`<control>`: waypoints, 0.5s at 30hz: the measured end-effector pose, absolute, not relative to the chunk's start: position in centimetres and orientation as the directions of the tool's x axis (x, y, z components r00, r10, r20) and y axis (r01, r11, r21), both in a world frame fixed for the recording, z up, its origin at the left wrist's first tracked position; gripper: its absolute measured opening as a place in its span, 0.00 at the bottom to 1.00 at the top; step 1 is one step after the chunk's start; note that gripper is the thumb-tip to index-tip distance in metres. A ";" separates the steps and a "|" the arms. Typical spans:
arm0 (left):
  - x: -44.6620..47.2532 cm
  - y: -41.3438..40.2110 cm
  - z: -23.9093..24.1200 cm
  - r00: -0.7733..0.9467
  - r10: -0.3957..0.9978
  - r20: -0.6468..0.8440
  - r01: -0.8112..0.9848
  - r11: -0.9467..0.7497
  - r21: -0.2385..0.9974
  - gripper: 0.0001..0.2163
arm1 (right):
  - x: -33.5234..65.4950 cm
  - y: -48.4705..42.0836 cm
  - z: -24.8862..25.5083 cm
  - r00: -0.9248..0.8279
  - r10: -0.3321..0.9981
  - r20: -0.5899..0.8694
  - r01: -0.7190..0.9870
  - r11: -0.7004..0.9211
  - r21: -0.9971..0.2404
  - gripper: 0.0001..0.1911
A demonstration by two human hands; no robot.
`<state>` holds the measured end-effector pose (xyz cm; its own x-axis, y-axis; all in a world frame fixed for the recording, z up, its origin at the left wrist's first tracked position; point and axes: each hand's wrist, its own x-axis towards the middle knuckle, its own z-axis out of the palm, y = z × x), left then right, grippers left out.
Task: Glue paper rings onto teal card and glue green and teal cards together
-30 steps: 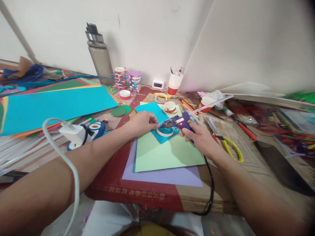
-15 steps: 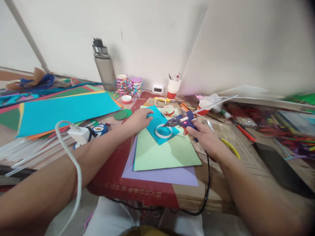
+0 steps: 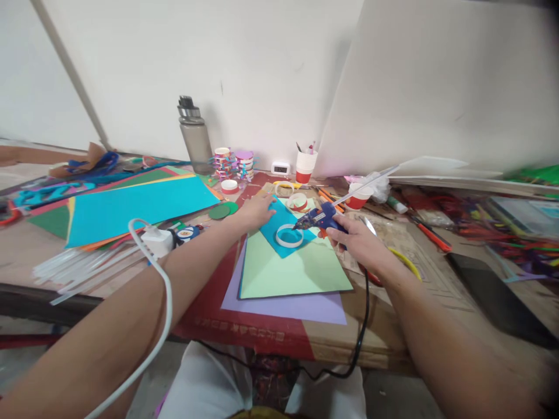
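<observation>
My right hand [image 3: 356,240] grips a blue hot glue gun [image 3: 318,218] with a clear glue stick [image 3: 371,180] jutting from its back. The gun's nozzle points left at a white paper ring [image 3: 289,235] lying on a blue paper square [image 3: 283,221]. My left hand [image 3: 257,210] lies flat with fingers stretched on the far left corner of that blue square. Under the square are a light green sheet [image 3: 292,270] and a purple sheet [image 3: 283,305].
A grey water bottle [image 3: 195,137], decorated paper rings [image 3: 233,163], a small clock [image 3: 280,169] and a cup of pens [image 3: 304,160] line the wall. Large coloured sheets [image 3: 140,203] lie left, yellow scissors [image 3: 404,259] right. A white cable [image 3: 152,273] crosses my left arm.
My left hand moved from pinching the ring to resting flat on the blue square's far corner. The glue gun lifted slightly off the ring. The camera pulled back.
</observation>
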<state>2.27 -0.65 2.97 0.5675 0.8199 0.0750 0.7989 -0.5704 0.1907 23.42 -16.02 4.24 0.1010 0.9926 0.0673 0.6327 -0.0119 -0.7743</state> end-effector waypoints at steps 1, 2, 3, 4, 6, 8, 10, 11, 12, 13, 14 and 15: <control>2.2 -0.3 2.7 0.568 0.820 0.070 0.799 -0.570 0.189 0.20 | 23.5 -16.0 4.3 0.099 0.993 0.069 0.630 -0.010 -0.777 0.15; 2.1 -0.1 2.5 0.570 0.819 0.063 0.801 -0.571 0.181 0.21 | 23.6 -16.0 4.3 0.097 0.993 0.065 0.623 -0.009 -0.782 0.16; 2.1 0.0 2.4 0.570 0.820 0.055 0.804 -0.571 0.164 0.22 | 23.7 -16.0 4.3 0.098 0.993 0.058 0.611 -0.015 -0.791 0.16; 2.0 0.0 2.4 0.569 0.821 0.050 0.809 -0.570 0.141 0.23 | 23.8 -15.9 4.3 0.102 0.994 0.046 0.598 -0.024 -0.801 0.18; 1.9 -0.3 2.5 0.555 0.830 0.050 0.827 -0.557 0.074 0.25 | 24.0 -16.0 4.4 0.125 0.992 0.022 0.578 -0.055 -0.814 0.22; 1.8 -1.0 2.7 0.534 0.844 0.051 0.845 -0.535 -0.001 0.25 | 24.3 -16.0 4.5 0.144 0.990 0.012 0.592 -0.076 -0.802 0.23; 1.9 -1.9 3.2 0.516 0.855 0.045 0.855 -0.512 -0.080 0.25 | 24.6 -16.1 4.8 0.144 0.989 0.025 0.627 -0.071 -0.776 0.22; 1.9 -2.5 3.5 0.506 0.862 0.038 0.858 -0.498 -0.121 0.26 | 24.7 -16.2 5.1 0.132 0.991 0.035 0.643 -0.059 -0.763 0.21; 1.9 -3.1 3.8 0.508 0.861 0.028 0.852 -0.498 -0.161 0.26 | 24.8 -16.2 5.3 0.116 0.992 0.043 0.657 -0.045 -0.752 0.19; 2.0 -3.7 4.2 0.511 0.859 0.023 0.844 -0.496 -0.202 0.25 | 24.8 -16.3 5.6 0.104 0.994 0.047 0.668 -0.035 -0.743 0.18; 2.0 -4.2 4.6 0.500 0.866 -0.001 0.843 -0.487 -0.229 0.24 | 24.8 -16.4 5.9 0.099 0.994 0.047 0.675 -0.033 -0.737 0.17; 2.0 -4.6 5.0 0.502 0.865 -0.025 0.837 -0.492 -0.240 0.23 | 24.8 -16.5 6.2 0.104 0.994 0.042 0.677 -0.040 -0.735 0.16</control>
<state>1.98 -4.62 5.04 0.5016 0.8648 -0.0247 0.8367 -0.4922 -0.2401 24.80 -16.45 6.22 0.1042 0.9937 0.0420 0.6774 -0.0400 -0.7346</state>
